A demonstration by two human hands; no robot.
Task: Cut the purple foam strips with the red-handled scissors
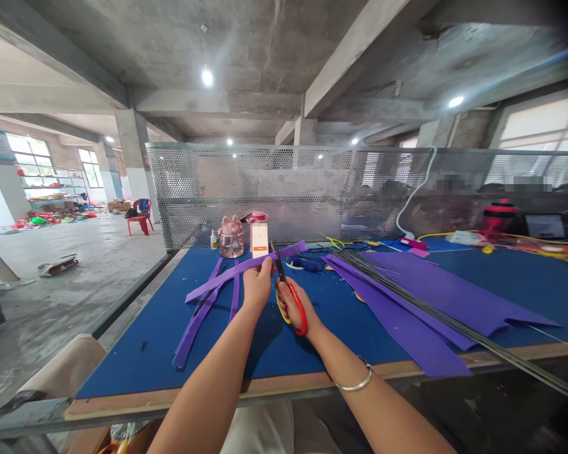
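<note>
My left hand (257, 289) pinches a long purple strip (220, 280), which looks like felt or fabric, and the strip slants across in front of me. In my right hand (294, 301) is a pair of scissors (281, 265) with dark blades and red and yellow handles. The blades point away from me and cross the strip just right of my left fingers; I cannot tell whether they are parted. Below the held strip, several more purple strips (195, 333) lie on the blue table (156, 334).
Large purple sheets (397, 321) lie at right, with a bundle of thin rods (435, 298) across them, sticking out past the table's front edge. A pink bottle (231, 238), a lit phone (260, 239) and a dark blue tool (305, 263) stand or lie behind my hands. A perforated metal screen (265, 183) borders the back.
</note>
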